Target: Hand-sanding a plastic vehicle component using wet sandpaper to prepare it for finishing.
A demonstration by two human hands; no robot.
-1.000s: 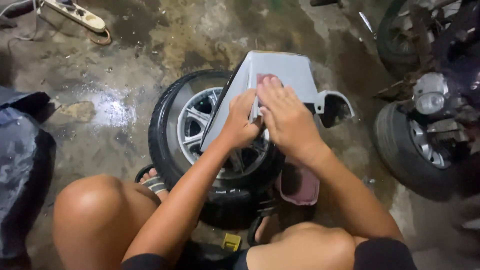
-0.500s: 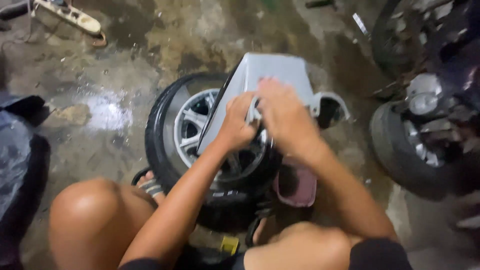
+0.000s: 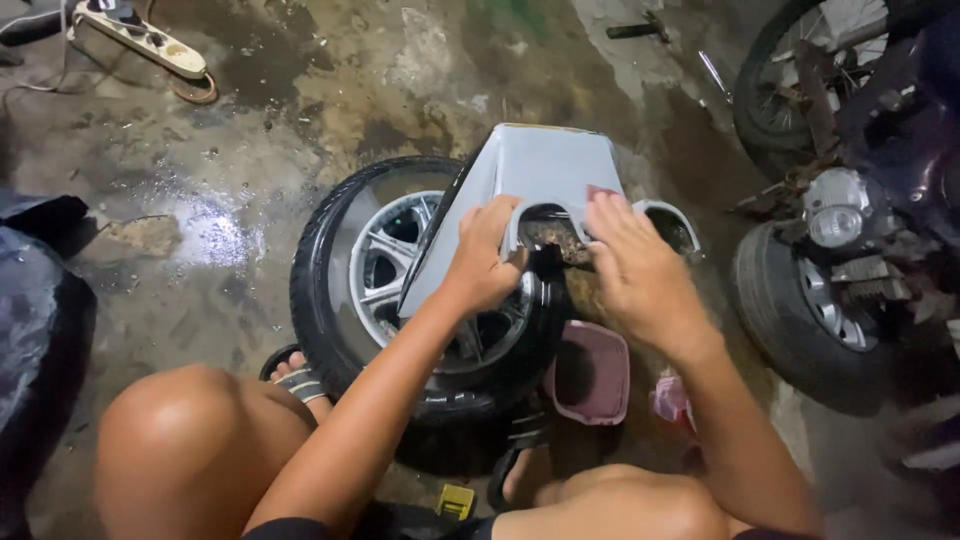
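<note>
A white power strip [image 3: 150, 40] lies far left on the stained concrete floor [image 3: 300, 90]. A black tyre on a silver wheel [image 3: 400, 300] lies flat before the squatting person. Propped on it, a grey plastic panel [image 3: 530, 190] leans upward. The left hand [image 3: 485, 255] curls closed around the panel's lower edge. The right hand [image 3: 640, 270] rests on it, fingers spread flat. Below sits a pink tub [image 3: 590, 372]. A motorcycle [image 3: 870, 200] crowds the right.
</note>
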